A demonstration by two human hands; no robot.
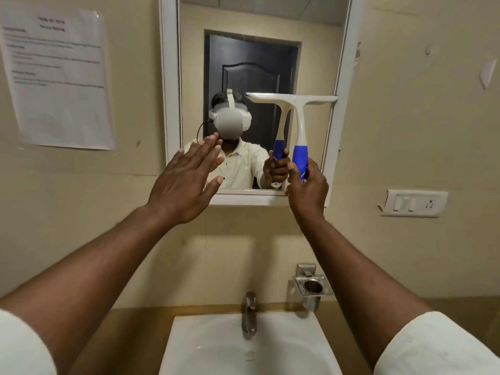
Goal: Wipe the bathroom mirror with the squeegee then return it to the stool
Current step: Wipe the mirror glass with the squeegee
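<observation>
A white-framed mirror (254, 63) hangs on the beige wall straight ahead. My right hand (307, 189) grips the blue lower handle of a white squeegee (299, 125), held upright. Its blade lies level against the glass on the mirror's right side, about halfway up. The squeegee's reflection shows just to the left of it. My left hand (184, 182) is raised, fingers spread, holding nothing, over the mirror's lower left corner. The stool is not in view.
A white sink (311, 347) with a metal tap (249, 315) lies below the mirror. A steel cup holder (312, 286) juts from the wall to the tap's right. A switch plate (414, 203) is on the right wall, a paper notice (59, 79) on the left.
</observation>
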